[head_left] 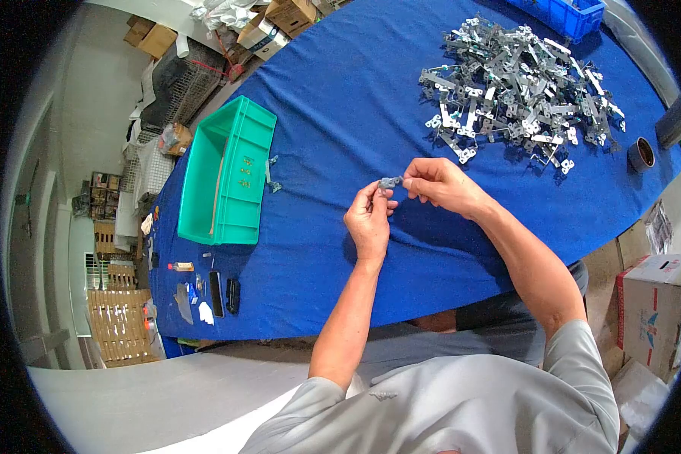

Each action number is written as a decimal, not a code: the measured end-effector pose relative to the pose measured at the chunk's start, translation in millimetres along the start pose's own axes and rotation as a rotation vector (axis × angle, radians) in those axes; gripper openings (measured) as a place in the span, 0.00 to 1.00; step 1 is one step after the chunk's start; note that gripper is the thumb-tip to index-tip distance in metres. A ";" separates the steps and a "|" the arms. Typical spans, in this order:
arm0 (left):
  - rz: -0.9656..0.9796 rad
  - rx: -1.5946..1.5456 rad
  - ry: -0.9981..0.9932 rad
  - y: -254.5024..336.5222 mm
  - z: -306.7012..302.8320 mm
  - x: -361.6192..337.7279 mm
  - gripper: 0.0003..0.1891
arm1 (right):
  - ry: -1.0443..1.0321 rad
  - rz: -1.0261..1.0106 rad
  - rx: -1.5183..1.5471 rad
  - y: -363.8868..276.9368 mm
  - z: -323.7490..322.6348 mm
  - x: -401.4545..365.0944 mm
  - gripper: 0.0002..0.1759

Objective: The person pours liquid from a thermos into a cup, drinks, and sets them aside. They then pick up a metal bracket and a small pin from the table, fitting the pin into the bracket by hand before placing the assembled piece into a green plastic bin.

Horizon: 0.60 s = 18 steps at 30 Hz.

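Above the blue cloth, my left hand (pixel 369 219) is closed, its thumb and fingers gripping a small grey metal part (pixel 390 182). My right hand (pixel 443 185) is pinched at the right end of that part, fingertips close against it. Whatever sits between the right fingertips is too small to make out. To the upper right lies a heap of flat metal brackets (pixel 522 98), with thin wires or rods among them. A few similar loose metal pieces (pixel 275 186) rest on the cloth beside the green crate (pixel 242 216), left of my hands.
The blue cloth (pixel 318 98) covers the table. A blue crate (pixel 583 24) and a dark cup (pixel 641 154) stand at the right. Near the left edge lie a black phone (pixel 216 293), a dark case (pixel 233 296) and a small bottle (pixel 181 266). A carton (pixel 654 303) stands at the lower right.
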<state>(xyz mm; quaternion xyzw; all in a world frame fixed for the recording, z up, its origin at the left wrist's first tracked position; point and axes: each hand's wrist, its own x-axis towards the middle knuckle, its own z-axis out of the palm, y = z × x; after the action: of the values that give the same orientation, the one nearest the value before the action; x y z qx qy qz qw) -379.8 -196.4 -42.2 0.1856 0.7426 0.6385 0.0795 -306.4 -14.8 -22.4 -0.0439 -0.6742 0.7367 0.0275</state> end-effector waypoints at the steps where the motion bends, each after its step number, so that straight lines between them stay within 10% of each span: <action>1: 0.003 -0.003 -0.002 -1.0 -0.1 0.0 0.11 | -0.026 -0.015 -0.010 0.2 -0.1 -0.6 0.10; 18: 0.279 0.196 0.007 -5.7 -3.8 5.3 0.12 | 0.123 -0.035 -0.314 0.3 1.6 -1.4 0.11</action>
<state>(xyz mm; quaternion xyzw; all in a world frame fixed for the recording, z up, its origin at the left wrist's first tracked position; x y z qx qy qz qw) -387.0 -198.5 -46.6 0.2918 0.7687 0.5683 -0.0310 -305.2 -16.5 -22.5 -0.0810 -0.7788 0.6176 0.0743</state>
